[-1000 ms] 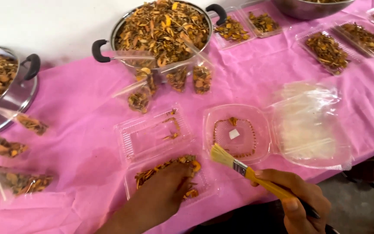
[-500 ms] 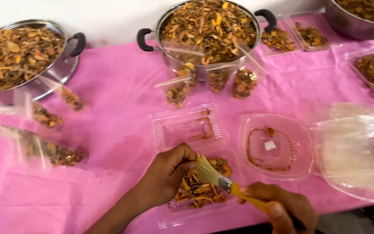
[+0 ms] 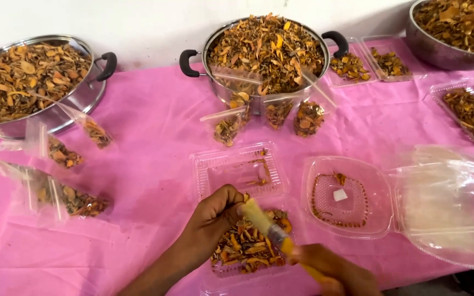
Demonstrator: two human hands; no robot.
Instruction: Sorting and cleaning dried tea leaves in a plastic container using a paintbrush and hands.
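steel pots (image 3: 264,55), filled bags (image 3: 226,129), pink cloth (image 3: 149,142)

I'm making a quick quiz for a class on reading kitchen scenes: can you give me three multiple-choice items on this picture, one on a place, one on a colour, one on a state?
1. Where is the brush?
A. over the filled tray
B. inside the middle pot
C. on the floor

2. What colour is the tablecloth?
A. green
B. pink
C. white

3. What state is the round clear box in?
A. shut and full
B. crushed flat
C. open, nearly empty

Answers: 1 A, the right hand holds the brush above the dried pieces in the tray, beside the left hand. 2 B, the cloth is pink all over. 3 C, its lid lies open to the right.
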